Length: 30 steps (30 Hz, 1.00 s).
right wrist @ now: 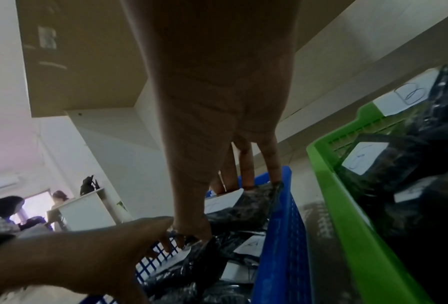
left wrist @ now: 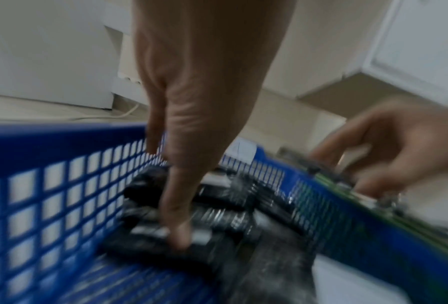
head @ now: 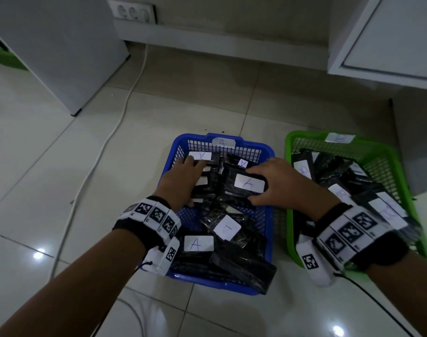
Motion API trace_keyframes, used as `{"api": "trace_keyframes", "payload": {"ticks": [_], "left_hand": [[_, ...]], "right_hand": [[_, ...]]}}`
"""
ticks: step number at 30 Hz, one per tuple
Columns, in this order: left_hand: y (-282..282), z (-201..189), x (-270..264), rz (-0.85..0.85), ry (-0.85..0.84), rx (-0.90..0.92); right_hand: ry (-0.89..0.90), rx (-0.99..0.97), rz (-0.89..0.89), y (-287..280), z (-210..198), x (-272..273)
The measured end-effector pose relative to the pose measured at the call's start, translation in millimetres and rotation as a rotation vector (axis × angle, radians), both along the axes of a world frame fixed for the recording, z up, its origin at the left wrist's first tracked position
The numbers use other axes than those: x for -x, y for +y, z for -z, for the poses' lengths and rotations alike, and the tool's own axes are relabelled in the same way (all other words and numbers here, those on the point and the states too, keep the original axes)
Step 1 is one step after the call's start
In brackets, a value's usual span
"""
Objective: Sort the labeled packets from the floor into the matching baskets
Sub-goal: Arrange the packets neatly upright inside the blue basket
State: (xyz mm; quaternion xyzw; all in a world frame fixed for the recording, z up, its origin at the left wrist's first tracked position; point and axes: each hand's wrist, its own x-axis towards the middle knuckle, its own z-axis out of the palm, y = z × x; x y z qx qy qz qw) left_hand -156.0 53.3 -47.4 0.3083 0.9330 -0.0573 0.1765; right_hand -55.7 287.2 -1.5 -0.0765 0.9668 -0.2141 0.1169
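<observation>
Fingers of the right hand (head: pixel 278 181) pinched a black packet (head: pixel 246 184) labeled A over the blue basket (head: pixel 268 229), while the left hand (head: pixel 181 181) pressed extended fingers onto packets inside; beyond, the green basket (head: pixel 292 147) held B packets.

right hand (right wrist: pixel 217 115): fingers and thumb pinch a black packet (right wrist: pixel 246 207) with a white label over the blue basket (right wrist: pixel 282 236) | left hand (right wrist: pixel 87 257): reaches in from near left, fingertips on packets | green basket (right wrist: pixel 347 205): right of blue, holds black packets labelled B | far left: people at a white desk (right wrist: pixel 85 209)
</observation>
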Motion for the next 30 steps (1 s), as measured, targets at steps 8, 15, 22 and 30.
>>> {"api": "trace_keyframes", "payload": {"ticks": [8, 15, 22, 30], "left_hand": [[-25.8, -9.2, -5.2, 0.0, -0.144, -0.27], [-32.8, -7.5, -16.4, 0.045, -0.17, -0.338], [-18.3, 5.8, -20.4, 0.18, -0.013, -0.208], [-5.8, 11.7, -3.6, 0.263, 0.067, -0.192]], "right_hand": [[-0.061, -0.216, -0.068, -18.8, 28.2, 47.1], [-0.038, -0.269, -0.068, -20.2, 40.9, 55.8], [-0.062, -0.245, -0.108, -23.4, 46.9, 53.6], [-0.054, -0.309, -0.133, -26.2, 50.3, 48.5]]}}
